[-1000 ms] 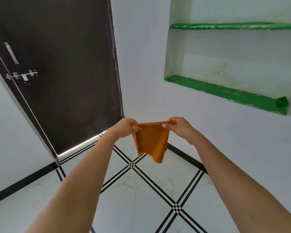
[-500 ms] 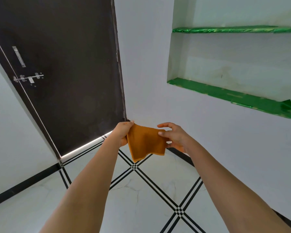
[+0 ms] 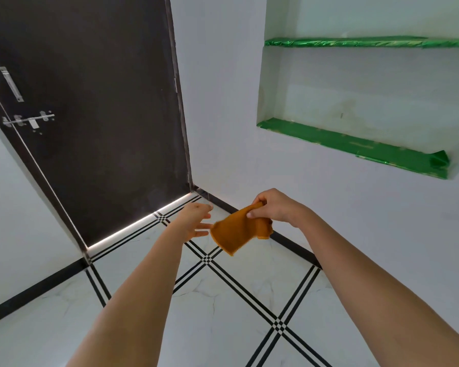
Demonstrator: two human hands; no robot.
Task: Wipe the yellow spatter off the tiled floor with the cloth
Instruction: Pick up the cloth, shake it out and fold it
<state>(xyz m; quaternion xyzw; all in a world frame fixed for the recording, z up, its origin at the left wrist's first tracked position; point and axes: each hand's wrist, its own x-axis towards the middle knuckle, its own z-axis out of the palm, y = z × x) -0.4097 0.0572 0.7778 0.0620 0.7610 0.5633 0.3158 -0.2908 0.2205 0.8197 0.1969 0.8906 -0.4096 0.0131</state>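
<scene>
An orange cloth (image 3: 235, 231) hangs folded in the air above the white tiled floor (image 3: 212, 327), pinched at its top by my right hand (image 3: 273, 207). My left hand (image 3: 195, 221) is just left of the cloth with its fingers spread, fingertips close to the cloth's left edge but holding nothing. No yellow spatter shows on the floor in this view.
A dark closed door (image 3: 96, 115) with a metal latch (image 3: 28, 120) fills the left. White walls meet at the corner behind the hands. A wall niche with green-lined shelves (image 3: 355, 144) sits at the upper right. Black stripe lines cross the tiles.
Both hands held the cloth stretched between them; my left hand has let go and opened. The cloth now hangs from my right hand, shifted to the right.
</scene>
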